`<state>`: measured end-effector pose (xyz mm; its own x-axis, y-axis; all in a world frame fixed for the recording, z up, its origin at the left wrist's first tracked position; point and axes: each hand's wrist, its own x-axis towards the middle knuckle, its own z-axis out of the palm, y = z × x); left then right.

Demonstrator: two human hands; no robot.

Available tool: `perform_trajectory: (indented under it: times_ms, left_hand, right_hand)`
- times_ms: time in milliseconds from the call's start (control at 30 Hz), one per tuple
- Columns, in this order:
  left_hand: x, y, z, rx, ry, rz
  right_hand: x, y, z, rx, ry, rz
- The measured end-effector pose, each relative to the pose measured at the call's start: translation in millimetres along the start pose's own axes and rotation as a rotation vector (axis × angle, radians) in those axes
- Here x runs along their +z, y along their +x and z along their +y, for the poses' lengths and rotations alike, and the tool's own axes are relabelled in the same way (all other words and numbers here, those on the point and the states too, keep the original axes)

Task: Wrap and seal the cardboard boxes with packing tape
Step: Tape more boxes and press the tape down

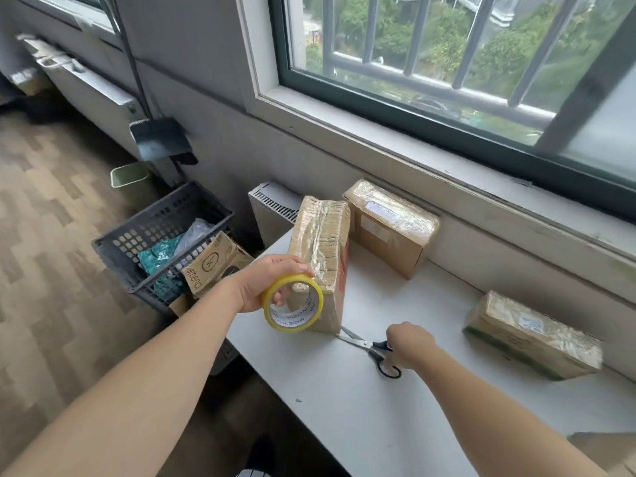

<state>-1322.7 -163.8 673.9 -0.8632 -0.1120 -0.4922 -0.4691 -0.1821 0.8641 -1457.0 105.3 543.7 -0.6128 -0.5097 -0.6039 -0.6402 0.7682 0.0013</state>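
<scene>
A barred window [447,63] runs above a smooth white table [378,401] set against the grey wall. On the floor at the table's left end sits a dark plastic basket [137,242] with lattice walls, holding a printed carton [216,263] and teal and clear plastic bags. Three brown cardboard boxes stand on the table, each wrapped in glossy, wrinkled clear tape. The upright box [323,249] stands on end near the left edge, the back box [392,228] leans by the wall just behind it, and the right box [533,335] lies flat, well apart from the others. The left hand [265,280] grips the roll [296,321], a yellowish ring of tape on a white printed core, held against the upright box's near face. Its fingers are curled over the roll's outer rim, and a digit shows inside the core. The right hand [409,346] grips the black handles of the scissors [373,349], its fingers curled down and its fingertips hidden behind the back of the hand; one handle loop shows free below the hand. The scissors lie on the table, and their steel blades point at the foot of the upright box.
</scene>
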Motion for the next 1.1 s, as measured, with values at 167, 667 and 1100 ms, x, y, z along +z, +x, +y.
perform_trajectory:
  times_ms: [167,667,1100]
  left_hand:
    - [-5,8,9,0.006,0.036,-0.013]
    - [-86,70,54,0.362,-0.247,0.722]
    - [-89,138,17,0.097,0.32,0.306]
  right_hand:
    - [-8,8,-5,0.032,0.104,0.045]
    - [-163,28,-106,-0.163,0.923,0.411]
    - [-130,63,-142,0.16,1.093,0.534]
